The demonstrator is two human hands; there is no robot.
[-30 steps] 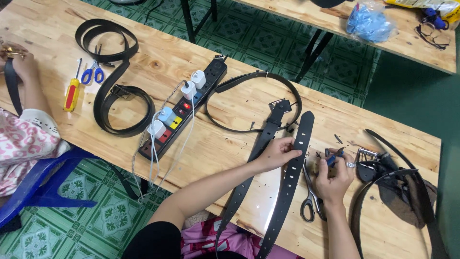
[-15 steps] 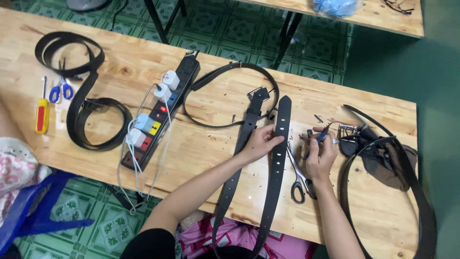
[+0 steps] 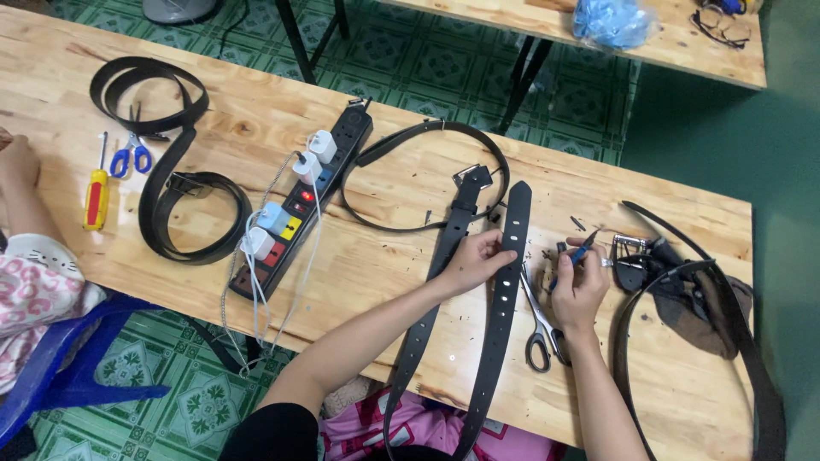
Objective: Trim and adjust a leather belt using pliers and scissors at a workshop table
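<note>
My left hand (image 3: 475, 259) rests on a long black belt (image 3: 502, 300) with punched holes, pinching its edge against the wooden table (image 3: 367, 282). A second black belt strap (image 3: 444, 248) with a metal buckle lies just to its left. My right hand (image 3: 580, 283) holds a small dark-handled tool (image 3: 582, 253) upright, just right of the holed belt. Grey-handled scissors (image 3: 540, 329) lie between the belt and my right wrist.
A black power strip (image 3: 299, 209) with several plugs lies mid-table. Coiled belts (image 3: 175, 183), blue scissors (image 3: 131, 155) and a yellow-and-red screwdriver (image 3: 96, 195) sit left, near another person's hand (image 3: 17, 162). A brown pouch (image 3: 696, 303) and belt loop (image 3: 752, 367) lie right. A blue chair (image 3: 60, 358) stands below.
The view has shifted, so everything sits further right in frame. My left hand stays on the holed belt and my right hand keeps the small tool near it.
</note>
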